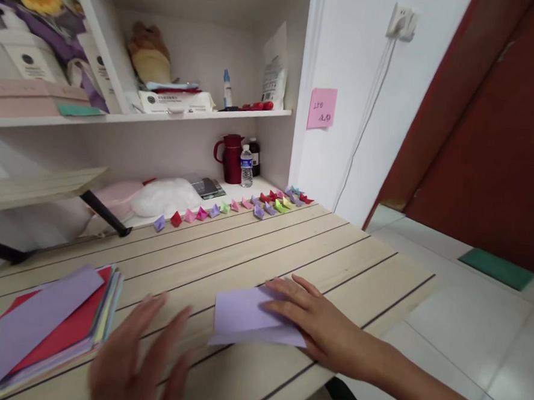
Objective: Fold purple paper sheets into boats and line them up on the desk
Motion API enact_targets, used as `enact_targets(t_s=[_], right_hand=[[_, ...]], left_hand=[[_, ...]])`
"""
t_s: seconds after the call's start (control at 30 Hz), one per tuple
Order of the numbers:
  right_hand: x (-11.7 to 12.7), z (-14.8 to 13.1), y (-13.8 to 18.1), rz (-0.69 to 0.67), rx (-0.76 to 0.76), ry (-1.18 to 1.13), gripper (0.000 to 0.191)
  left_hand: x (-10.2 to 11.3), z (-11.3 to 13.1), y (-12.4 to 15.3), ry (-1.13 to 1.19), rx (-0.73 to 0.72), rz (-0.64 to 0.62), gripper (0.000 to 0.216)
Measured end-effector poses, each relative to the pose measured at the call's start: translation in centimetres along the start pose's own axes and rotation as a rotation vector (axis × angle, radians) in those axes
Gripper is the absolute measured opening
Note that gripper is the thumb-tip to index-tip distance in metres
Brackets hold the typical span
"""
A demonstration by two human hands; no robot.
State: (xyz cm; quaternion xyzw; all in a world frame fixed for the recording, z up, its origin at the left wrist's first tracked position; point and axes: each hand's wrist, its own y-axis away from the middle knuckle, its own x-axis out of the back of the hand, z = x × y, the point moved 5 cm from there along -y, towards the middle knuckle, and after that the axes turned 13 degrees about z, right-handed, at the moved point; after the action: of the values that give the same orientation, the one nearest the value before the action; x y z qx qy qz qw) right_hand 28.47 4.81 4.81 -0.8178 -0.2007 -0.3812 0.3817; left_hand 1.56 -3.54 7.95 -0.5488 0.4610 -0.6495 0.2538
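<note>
A folded lilac sheet of paper (241, 319) lies on the wooden desk (291, 250) near its front edge. My right hand (314, 323) lies flat on the sheet's right part, fingers stretched out and pressing it down. My left hand (142, 355) hovers over the desk to the left of the sheet, blurred by motion, with its fingers spread and nothing in it. A stack of coloured paper (46, 325), lilac and red on top, sits at the front left.
A row of several small folded paper boats (230, 207) runs along the back of the desk. Behind it stand a red jug (231, 157) and a water bottle (247, 165). Shelves above hold boxes and bottles. The desk's right edge drops to a tiled floor.
</note>
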Motion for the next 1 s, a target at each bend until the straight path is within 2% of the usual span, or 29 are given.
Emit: enact_targets(t_s=[0.07,0.13,0.23,0.33,0.47,0.53,0.63,0.7,0.77,0.87,1.0], right_hand=[[-0.2,-0.4,0.0,-0.031,0.063,0.023,0.041],[-0.2,-0.9,0.4,-0.083,0.117,0.054,0.037],[0.5,-1.6,1.6,-0.134,0.166,0.105,0.04],[1.4,-2.1,3.2,-0.081,0.177,0.137,0.041],[1.4,-2.6,4.7,-0.03,0.108,0.089,0.04],[1.1,-2.9,4.8,0.01,0.045,0.026,0.035],[0.6,-3.0,4.3,0.093,-0.116,-0.027,0.03],[0.1,-2.7,3.7,0.13,-0.214,0.001,0.037],[-0.3,-2.4,3.1,0.154,-0.251,0.063,0.049],[-0.8,-1.6,2.3,0.176,-0.265,0.146,0.063],[-1.3,-0.7,1.9,0.144,-0.272,0.162,0.065]], left_hand=[[-1.3,3.0,-1.0,0.04,-0.202,-0.063,0.047],[-2.7,5.2,-0.7,0.087,-0.364,-0.203,0.07],[-3.1,6.4,0.7,0.138,-0.41,-0.317,0.096],[-2.3,6.9,2.3,0.194,-0.38,-0.319,0.1],[-1.2,7.5,3.6,0.194,-0.239,-0.241,0.082],[-1.1,7.4,3.9,0.216,-0.022,-0.234,0.076],[-1.5,6.9,4.4,0.26,0.387,-0.216,0.074],[-2.0,6.6,4.7,0.236,0.527,-0.209,0.073],[-2.6,6.4,4.7,0.148,0.5,-0.209,0.074],[-3.2,6.1,4.9,-0.013,0.355,-0.217,0.079],[-3.5,6.0,5.4,-0.072,0.318,-0.271,0.085]])
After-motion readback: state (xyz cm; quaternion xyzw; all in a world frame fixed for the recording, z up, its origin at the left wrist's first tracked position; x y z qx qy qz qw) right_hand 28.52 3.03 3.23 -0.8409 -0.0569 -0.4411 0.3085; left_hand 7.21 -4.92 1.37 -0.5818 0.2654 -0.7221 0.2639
